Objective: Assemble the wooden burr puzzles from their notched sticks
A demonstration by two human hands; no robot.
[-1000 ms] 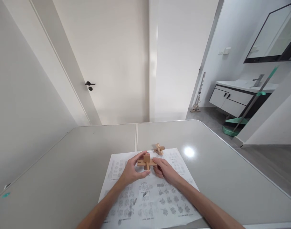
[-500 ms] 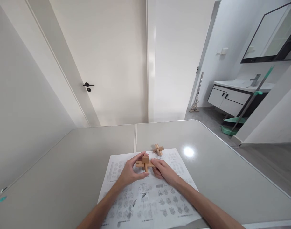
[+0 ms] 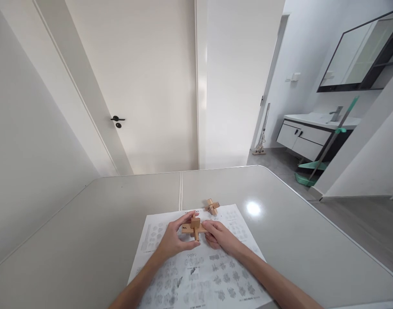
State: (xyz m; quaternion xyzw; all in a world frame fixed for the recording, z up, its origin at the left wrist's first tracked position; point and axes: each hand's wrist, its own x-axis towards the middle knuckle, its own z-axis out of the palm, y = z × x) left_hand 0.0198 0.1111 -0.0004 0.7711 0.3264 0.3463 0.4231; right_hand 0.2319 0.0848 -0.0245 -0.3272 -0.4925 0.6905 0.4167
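Between my hands is a wooden interlocking puzzle [image 3: 195, 223], made of crossed pieces with a dark mark on its left end. My left hand [image 3: 175, 238] pinches its upright round peg, fingers at the top and thumb at the bottom. My right hand [image 3: 219, 235] grips the flat bar's right end between thumb and curled fingers. Both hands hold it over a printed instruction sheet [image 3: 226, 257] with rows of small grey diagrams. A second, smaller wooden puzzle [image 3: 212, 207] of crossed pieces lies at the sheet's far edge.
The sheet lies on a grey table [image 3: 86, 240] with rounded far corners and a seam. Beyond it stands a white door [image 3: 151, 86] with a black handle. At the right are a washbasin cabinet [image 3: 304, 135], a mop [image 3: 263, 133] and a green dustpan [image 3: 306, 179].
The camera view has shifted slightly, so the scene sits a little lower and to the left. Both hands keep their hold on the wooden puzzle, with hardly any movement.
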